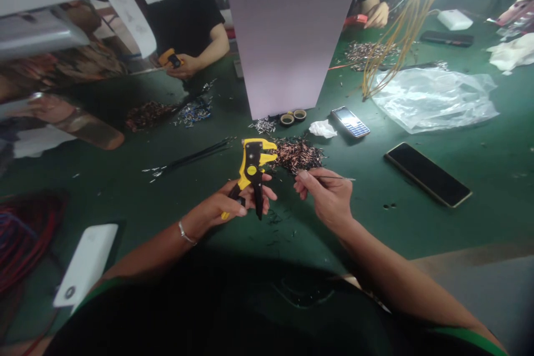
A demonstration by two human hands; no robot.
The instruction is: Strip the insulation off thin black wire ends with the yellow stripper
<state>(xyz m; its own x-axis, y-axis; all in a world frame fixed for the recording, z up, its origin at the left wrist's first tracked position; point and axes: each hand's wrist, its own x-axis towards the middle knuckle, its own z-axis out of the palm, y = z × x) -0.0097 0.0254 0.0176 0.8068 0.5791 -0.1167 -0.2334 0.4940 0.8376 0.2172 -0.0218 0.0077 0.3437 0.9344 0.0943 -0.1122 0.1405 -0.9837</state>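
Your dark top (187,300) is nearest, and past it lies the green worktop (417,228). Your left hand (225,203) is curled loosely around the handles of a yellow and black tool (251,169). Its thumb lies on one handle, and some fingers stick out past the other, perhaps to keep the grip light. The tool's mouth is apart and faces right, toward your other side. Your right hand (331,197) pinches a thin dark wire (340,178) between thumb and finger, maybe because something so thin needs a tight little grip.

Just past the tool sits a pile of coppery bits (298,156), close to both hands, likely so it is easy to reach. Off to the left, long black wires (196,156) lie side by side, perhaps so they don't tangle. Farther on, two tape rolls (293,117) rest by the foot of a tall pale panel (287,39). It seems to split your spot from the next, where another person's hand (186,67) holds a yellow tool too.
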